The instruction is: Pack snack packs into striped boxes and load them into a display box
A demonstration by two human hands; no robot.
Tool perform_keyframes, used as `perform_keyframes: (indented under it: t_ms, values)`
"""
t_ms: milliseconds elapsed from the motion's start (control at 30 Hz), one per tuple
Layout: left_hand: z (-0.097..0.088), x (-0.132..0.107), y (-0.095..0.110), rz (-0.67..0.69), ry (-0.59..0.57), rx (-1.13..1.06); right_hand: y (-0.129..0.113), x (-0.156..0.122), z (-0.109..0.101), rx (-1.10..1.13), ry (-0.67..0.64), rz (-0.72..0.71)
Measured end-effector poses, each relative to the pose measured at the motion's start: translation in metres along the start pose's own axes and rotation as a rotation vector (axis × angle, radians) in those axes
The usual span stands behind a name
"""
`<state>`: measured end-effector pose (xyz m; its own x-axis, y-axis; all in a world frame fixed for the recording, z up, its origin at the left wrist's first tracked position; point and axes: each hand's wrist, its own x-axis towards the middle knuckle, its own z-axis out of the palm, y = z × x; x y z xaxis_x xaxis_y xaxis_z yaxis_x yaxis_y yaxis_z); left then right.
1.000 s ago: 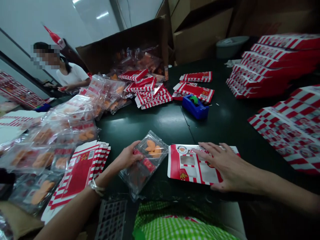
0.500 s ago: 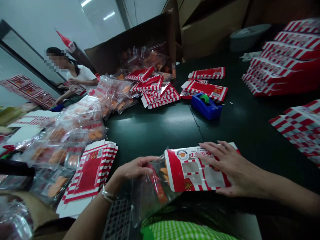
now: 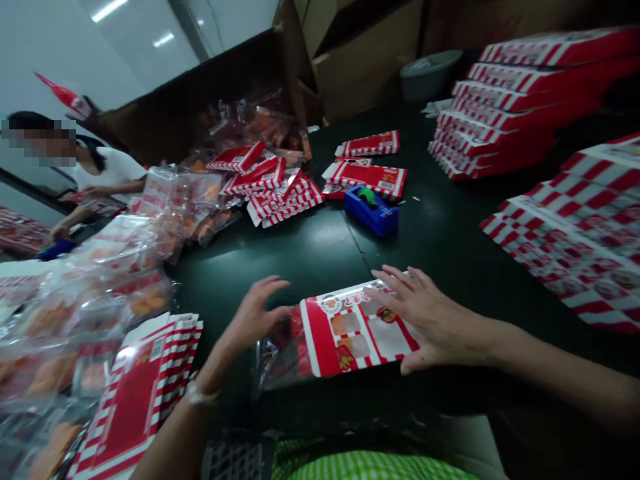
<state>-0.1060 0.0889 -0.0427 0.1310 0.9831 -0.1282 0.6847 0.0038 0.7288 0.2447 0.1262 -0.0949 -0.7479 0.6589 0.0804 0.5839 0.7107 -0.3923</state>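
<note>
A red-and-white carton (image 3: 325,347) with cut-out windows lies on the dark table in front of me. From its left end sticks a clear plastic bag (image 3: 280,360) with red printing; orange pieces show through the carton's left windows. My right hand (image 3: 423,320) spans the carton's right part, thumb at the near edge and fingers over the far edge. Beside the bag, my left hand (image 3: 257,313) is raised with thumb and fingers apart, holding nothing; whether the thumb touches the bag I cannot tell.
A stack of flat cartons (image 3: 135,387) and piled clear bags (image 3: 55,313) lie to the left. Ahead are a blue tape dispenser (image 3: 373,212) and filled cartons (image 3: 285,197). Carton stacks (image 3: 570,247) stand at right. Another person (image 3: 107,170) works at far left.
My left hand has let go of the bag and opened. The bag has slid further into the carton, and orange pieces now show in its windows. The view has turned right.
</note>
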Motion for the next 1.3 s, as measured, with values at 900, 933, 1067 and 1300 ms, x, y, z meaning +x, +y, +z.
perform_keyframes:
  t_ms: [900,933,1067,1300]
  values:
    - [0.031,-0.018,0.051,-0.284,-0.276,-0.942,-0.081,0.014,0.003,0.043,0.284,-0.158]
    - [0.019,-0.018,0.06,-0.248,-0.258,-0.929,-0.087,0.016,0.0,0.111,0.364,-0.157]
    - [-0.016,-0.042,0.08,0.082,0.19,-0.744,-0.089,0.013,-0.031,0.693,0.486,0.18]
    - [0.09,-0.061,0.026,-0.098,0.177,-1.006,-0.092,-0.009,0.027,1.699,0.216,0.483]
